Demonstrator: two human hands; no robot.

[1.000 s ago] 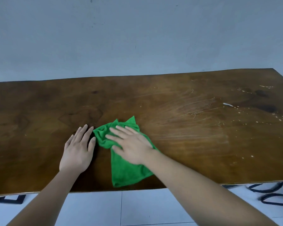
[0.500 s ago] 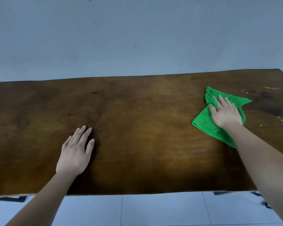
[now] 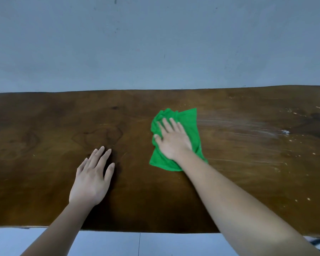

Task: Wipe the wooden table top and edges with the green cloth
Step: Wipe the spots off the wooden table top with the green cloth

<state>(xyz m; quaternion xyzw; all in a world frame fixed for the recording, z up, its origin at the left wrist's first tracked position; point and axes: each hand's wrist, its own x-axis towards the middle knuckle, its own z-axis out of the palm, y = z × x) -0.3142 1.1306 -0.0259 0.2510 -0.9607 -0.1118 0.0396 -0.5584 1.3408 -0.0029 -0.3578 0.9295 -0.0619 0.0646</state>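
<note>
Resting flat with fingers loosely spread, the left hand presses the wooden table. Beyond it, the right hand, fingers splayed, pins the green cloth beneath, now back from the far right.

Our bare arms and hands

Our left hand and right hand wear no gloves, rings or watch; both forearms are sleeveless up to the frame's edge.

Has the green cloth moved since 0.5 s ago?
Yes. The green cloth, under the right hand, slid left along the wooden table, away from its spotted right end, toward the planted left hand.
</note>
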